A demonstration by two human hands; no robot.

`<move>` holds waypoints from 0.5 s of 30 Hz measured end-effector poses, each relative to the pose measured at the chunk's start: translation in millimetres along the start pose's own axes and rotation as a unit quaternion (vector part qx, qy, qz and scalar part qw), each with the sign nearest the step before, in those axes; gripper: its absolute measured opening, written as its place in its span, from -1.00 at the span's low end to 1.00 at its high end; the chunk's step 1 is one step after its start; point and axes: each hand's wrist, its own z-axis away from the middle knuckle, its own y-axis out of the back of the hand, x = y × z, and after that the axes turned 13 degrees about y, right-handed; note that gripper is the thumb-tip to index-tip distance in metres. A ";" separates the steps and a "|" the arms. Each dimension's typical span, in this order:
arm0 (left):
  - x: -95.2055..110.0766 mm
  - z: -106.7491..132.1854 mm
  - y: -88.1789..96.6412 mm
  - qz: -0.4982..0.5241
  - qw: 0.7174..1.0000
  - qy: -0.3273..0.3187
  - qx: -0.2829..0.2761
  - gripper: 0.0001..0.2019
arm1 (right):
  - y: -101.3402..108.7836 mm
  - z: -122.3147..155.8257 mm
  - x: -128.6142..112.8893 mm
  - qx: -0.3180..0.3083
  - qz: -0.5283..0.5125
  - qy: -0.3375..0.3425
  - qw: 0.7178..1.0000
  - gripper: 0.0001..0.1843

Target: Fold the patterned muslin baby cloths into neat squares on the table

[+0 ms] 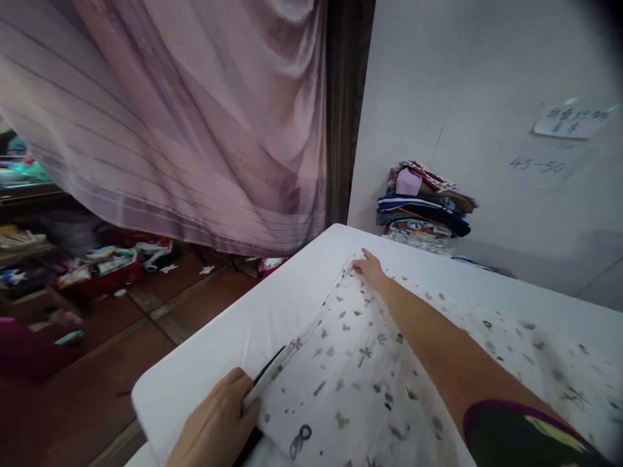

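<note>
A white fabric [360, 383] printed with small grey and olive motifs lies spread on a white table [272, 305]. My left hand [219, 425] is at the fabric's near left edge, closed around black scissors [269, 368] whose blade points up along that edge. My right arm reaches across the cloth. My right hand [370, 267] rests at the far corner, with fingers closed on the fabric's edge and creases running out from it.
A stack of folded clothes [424, 207] sits at the table's far end against a white wall [487, 97] bearing a paper note [569, 120]. A pink striped curtain [185, 130] hangs at left. Below it, a wooden floor [146, 318] holds scattered clutter.
</note>
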 end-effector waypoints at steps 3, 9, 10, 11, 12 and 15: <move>1.8 0.3 2.7 -0.004 1.000 -0.002 0.007 -0.81 | 8.6 11.1 3.4 -0.025 0.044 0.039 0.998 -0.31; 0.6 0.0 3.0 -0.003 1.000 -0.002 0.011 -0.80 | 7.6 39.6 4.6 -0.130 0.200 0.129 0.963 -0.53; -0.1 -0.1 2.4 -0.003 1.000 0.000 0.009 -0.79 | 4.3 42.0 3.7 -0.157 0.224 0.140 0.952 -0.54; -0.8 -0.3 1.8 -0.004 1.000 0.002 0.006 -0.78 | 0.7 43.4 2.6 -0.183 0.246 0.148 0.940 -0.55; -1.6 -0.5 1.3 -0.003 1.000 0.003 0.004 -0.78 | -2.7 44.1 1.5 -0.205 0.266 0.151 0.930 -0.53; -3.2 -1.1 0.7 -0.003 1.000 0.001 -0.007 -0.76 | -9.3 42.7 -3.0 -0.250 0.316 0.150 0.903 -0.46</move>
